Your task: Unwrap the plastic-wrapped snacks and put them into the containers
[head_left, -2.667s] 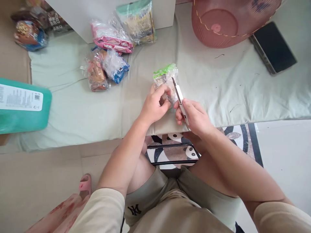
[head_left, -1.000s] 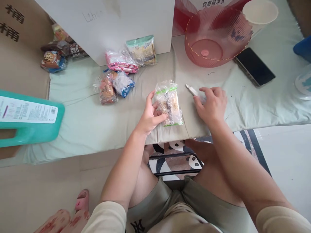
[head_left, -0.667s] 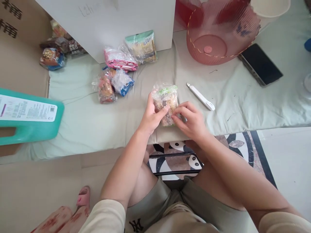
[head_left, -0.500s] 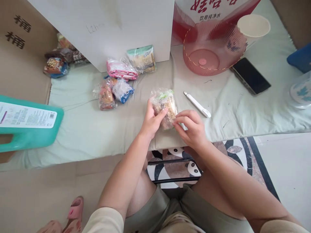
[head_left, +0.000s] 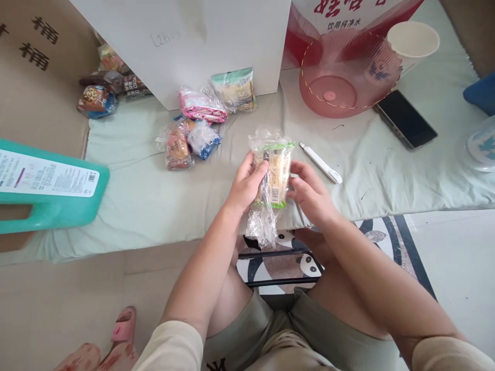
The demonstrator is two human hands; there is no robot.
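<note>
The packet (head_left: 277, 175) is held near the front edge of the surface (head_left: 216, 206), its long axis pointing forward, pinched by the left hand (head_left: 247, 181), while at its right edge the right hand (head_left: 312, 195) is seen with fingers loosely parted, contact being unclear.

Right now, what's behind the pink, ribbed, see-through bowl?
Behind the bowl are a red-and-white printed box and, to the right, a round cream cup. The bowl's tinted side blurs their lower parts; anything behind the box is hidden.
</note>
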